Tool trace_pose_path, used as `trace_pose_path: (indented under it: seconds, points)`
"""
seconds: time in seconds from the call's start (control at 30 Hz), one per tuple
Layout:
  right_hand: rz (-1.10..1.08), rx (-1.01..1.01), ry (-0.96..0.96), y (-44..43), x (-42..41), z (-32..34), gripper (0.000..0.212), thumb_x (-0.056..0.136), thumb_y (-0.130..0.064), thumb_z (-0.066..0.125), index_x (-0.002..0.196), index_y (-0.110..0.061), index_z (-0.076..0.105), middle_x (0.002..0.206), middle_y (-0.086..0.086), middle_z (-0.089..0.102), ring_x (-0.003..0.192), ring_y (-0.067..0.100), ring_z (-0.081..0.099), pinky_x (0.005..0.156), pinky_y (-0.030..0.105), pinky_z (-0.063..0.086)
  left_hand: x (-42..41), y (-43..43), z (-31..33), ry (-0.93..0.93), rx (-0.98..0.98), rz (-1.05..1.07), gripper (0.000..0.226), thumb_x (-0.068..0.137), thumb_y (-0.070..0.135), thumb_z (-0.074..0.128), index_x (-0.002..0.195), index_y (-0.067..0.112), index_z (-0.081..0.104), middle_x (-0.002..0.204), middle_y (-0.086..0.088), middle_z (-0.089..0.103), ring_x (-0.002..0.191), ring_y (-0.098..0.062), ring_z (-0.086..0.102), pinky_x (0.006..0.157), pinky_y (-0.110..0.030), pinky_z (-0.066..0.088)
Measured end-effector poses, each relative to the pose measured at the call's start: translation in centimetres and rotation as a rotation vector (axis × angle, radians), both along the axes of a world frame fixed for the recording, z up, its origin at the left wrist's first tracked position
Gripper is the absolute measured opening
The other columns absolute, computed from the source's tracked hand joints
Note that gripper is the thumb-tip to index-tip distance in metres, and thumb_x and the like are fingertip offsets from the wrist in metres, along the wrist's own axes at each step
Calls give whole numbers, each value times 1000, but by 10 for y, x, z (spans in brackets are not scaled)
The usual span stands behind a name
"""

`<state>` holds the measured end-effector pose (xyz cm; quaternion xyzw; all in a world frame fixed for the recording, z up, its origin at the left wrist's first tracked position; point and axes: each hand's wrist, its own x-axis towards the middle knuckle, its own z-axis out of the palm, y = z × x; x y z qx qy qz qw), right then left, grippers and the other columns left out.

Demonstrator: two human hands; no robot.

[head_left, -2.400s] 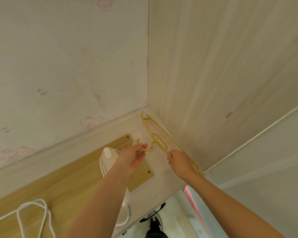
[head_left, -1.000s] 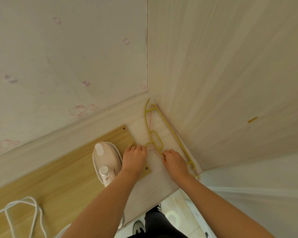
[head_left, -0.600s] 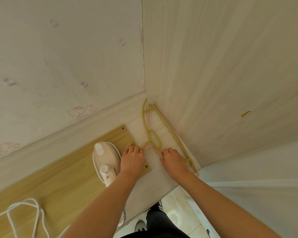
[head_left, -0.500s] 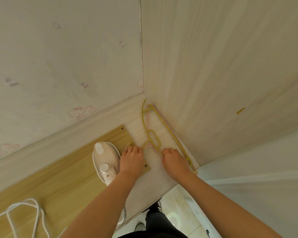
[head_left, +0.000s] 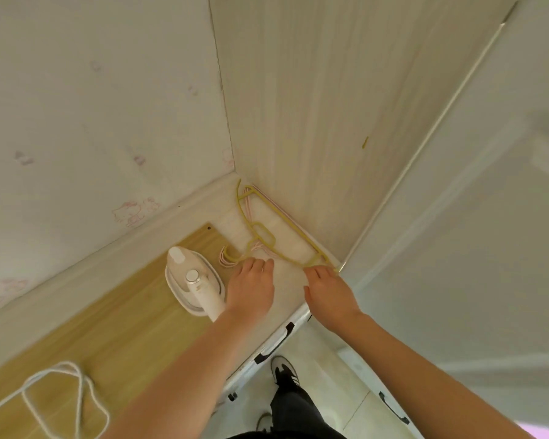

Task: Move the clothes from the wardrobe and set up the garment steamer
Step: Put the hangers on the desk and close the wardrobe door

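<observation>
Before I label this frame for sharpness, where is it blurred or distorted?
Head view: wide-angle bends the wardrobe edges; the right door panel is smeared; the yellow plastic hangers and white handheld steamer are fairly sharp; lighting is soft, without glare.

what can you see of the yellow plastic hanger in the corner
The thin yellow plastic clothes hanger lies flat on the pale shelf surface, pushed into the corner along the wooden side wall. It has a long straight bar, curved shoulders, an oblong loop in the middle and a hook near the left hand. It lies on top of pale pink hangers. The right hand touches its near end; the left hand's fingertips are at its hook end. The white garment steamer stands beside it, apart.
</observation>
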<state>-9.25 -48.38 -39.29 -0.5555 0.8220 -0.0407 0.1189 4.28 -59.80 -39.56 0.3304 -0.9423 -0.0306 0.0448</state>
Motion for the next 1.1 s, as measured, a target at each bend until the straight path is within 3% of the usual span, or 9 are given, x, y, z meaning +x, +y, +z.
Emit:
trace_pose_path:
  seconds: [0.07, 0.33, 0.4, 0.47, 0.53, 0.73, 0.8, 0.87, 1.1]
  points:
    - [-31, -27, 6, 22, 6, 8, 41, 98, -18, 41, 138, -7, 41, 136, 9, 47, 129, 25, 40, 101, 31, 38, 2, 14, 5, 87, -22, -62, 49, 51, 9, 83, 98, 9, 71, 80, -3, 69, 82, -25, 67, 62, -32, 55]
    - [-174, -153, -2, 104, 18, 41, 43, 99, -22, 42, 139, -8, 41, 139, 8, 46, 131, 25, 39, 103, 32, 37, -2, 80, 24, 282, -26, -172, 37, 68, 5, 75, 105, 7, 69, 83, -4, 68, 85, -24, 66, 63, -32, 54]
    - [-196, -176, 6, 123, 17, 48, 41, 98, -21, 42, 137, -8, 43, 137, 8, 48, 129, 25, 41, 102, 31, 37, -4, 97, 25, 322, -15, -185, 31, 79, 8, 63, 109, 6, 67, 86, -4, 68, 89, -24, 64, 67, -34, 55]
    - [-222, -211, 6, 143, 16, 53, 39, 97, -19, 44, 135, -8, 46, 135, 8, 50, 127, 25, 44, 101, 32, 39, -6, 115, 28, 336, 22, -193, 36, 86, 17, 43, 112, 6, 65, 90, -4, 68, 93, -24, 63, 72, -34, 55]
    - [-238, -242, 17, 164, 15, 58, 39, 95, -19, 47, 132, -7, 50, 131, 9, 55, 123, 26, 48, 98, 32, 43, -9, 135, 29, 351, 39, -194, 41, 87, 21, 36, 112, 6, 65, 91, -4, 68, 94, -23, 62, 71, -34, 55]
    - [-235, -300, 39, 230, 7, 75, 55, 92, -40, 28, 116, -4, 62, 108, 9, 67, 103, 27, 62, 72, 36, 57, -24, 205, 30, 385, 65, -150, 27, 87, 13, 55, 112, 7, 65, 98, -6, 70, 97, -23, 64, 75, -34, 56]
    - [-246, -329, 45, 256, 2, 78, 37, 93, -28, 45, 118, -6, 61, 112, 7, 65, 107, 26, 61, 72, 34, 56, -30, 233, 32, 395, 65, -135, 29, 89, 15, 49, 112, 8, 64, 98, -5, 69, 98, -22, 64, 75, -34, 55]
    - [-229, -364, 46, 282, -6, 80, 32, 88, -17, 59, 118, -6, 61, 112, 7, 65, 107, 27, 61, 74, 35, 57, -37, 260, 33, 415, 69, -127, 27, 87, 10, 56, 113, 8, 64, 98, -6, 69, 98, -23, 63, 76, -35, 55]
    - [-164, -429, 42, 357, -27, 96, 33, 91, -17, 57, 121, -6, 57, 116, 8, 62, 108, 29, 57, 84, 36, 53, -64, 337, 56, 521, 99, -80, 31, 89, 10, 59, 120, 8, 61, 104, -5, 67, 102, -22, 60, 81, -34, 52]
